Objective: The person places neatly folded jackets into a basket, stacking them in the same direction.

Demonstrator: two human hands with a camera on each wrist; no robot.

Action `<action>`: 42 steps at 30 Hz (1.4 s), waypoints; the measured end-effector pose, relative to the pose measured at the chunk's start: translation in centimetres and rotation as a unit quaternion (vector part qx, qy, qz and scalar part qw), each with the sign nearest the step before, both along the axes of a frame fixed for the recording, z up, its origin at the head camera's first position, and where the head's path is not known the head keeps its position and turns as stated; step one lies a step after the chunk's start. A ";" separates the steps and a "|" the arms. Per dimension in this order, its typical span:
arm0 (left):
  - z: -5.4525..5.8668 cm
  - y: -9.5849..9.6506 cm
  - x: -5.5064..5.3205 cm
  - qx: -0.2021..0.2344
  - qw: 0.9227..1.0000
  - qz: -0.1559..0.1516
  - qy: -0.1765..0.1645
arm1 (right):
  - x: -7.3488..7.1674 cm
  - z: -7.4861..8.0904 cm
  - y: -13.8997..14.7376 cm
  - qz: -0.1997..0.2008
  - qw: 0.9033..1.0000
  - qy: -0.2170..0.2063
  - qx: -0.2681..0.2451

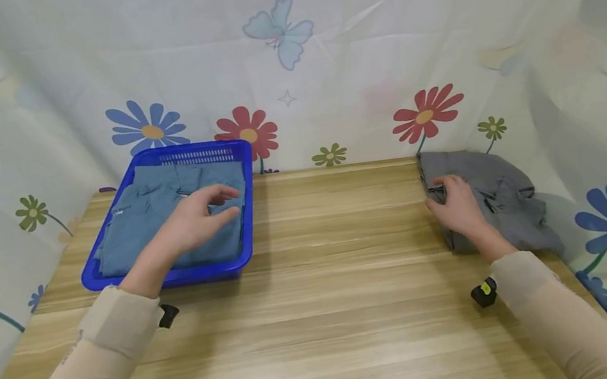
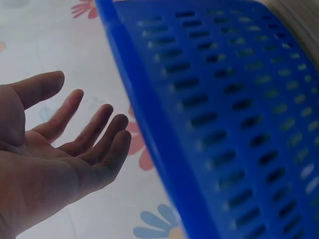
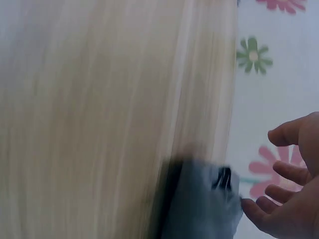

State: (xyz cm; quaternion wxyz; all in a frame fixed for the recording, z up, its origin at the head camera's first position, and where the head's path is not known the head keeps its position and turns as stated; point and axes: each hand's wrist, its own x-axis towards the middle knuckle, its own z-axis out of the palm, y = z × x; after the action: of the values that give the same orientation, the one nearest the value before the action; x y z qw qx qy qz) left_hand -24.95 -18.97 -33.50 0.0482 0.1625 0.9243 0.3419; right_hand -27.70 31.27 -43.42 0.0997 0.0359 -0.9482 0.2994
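A blue plastic basket with slotted sides stands at the back left, holding folded blue-grey clothing. Over its right part hovers my left hand, fingers spread and loosely bent, with nothing in them. The left wrist view shows that hand beside the slotted basket wall. At the back right lies a folded dark grey garment, somewhat rumpled on its right. My right hand is over its left edge, fingers loosely bent; in the right wrist view the fingertips come right up to the grey cloth.
A wood-grain table carries both the basket and the grey garment. A white curtain printed with flowers and a butterfly hangs behind it and along the sides. Small black devices sit at both wrists, the right one with a yellow mark.
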 end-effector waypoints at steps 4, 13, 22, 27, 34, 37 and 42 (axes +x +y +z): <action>-0.7 1.2 0.0 0.000 1.000 -0.020 0.012 | 0.0 0.2 2.3 -0.047 0.999 0.019 0.006; -2.5 3.7 0.0 -0.026 0.994 -0.079 0.072 | -0.4 -0.2 5.6 -0.136 0.989 -0.054 0.032; -3.3 6.0 0.5 -0.042 0.988 -0.114 0.092 | -0.7 -1.3 6.1 -0.110 0.981 -0.149 0.063; -3.4 7.1 0.7 -0.034 0.986 -0.132 0.092 | -0.8 -1.4 5.6 -0.093 0.979 -0.163 0.077; -4.1 8.9 1.1 -0.027 0.986 -0.140 0.091 | -0.8 -1.2 4.4 -0.078 0.978 -0.175 0.086; -4.8 9.5 1.3 -0.018 0.986 -0.143 0.084 | -0.8 -1.3 3.8 -0.073 0.977 -0.177 0.089; -5.7 10.6 1.5 0.007 0.985 -0.157 0.077 | -0.8 -1.1 2.6 -0.064 0.978 -0.181 0.086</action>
State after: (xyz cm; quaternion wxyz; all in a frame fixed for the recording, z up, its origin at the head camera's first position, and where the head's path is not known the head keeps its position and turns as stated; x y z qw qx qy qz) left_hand -23.43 -8.40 -39.16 0.0291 0.3312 0.8860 0.3231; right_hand -28.52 33.90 -44.50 -0.0578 -0.0707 -0.9732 0.2112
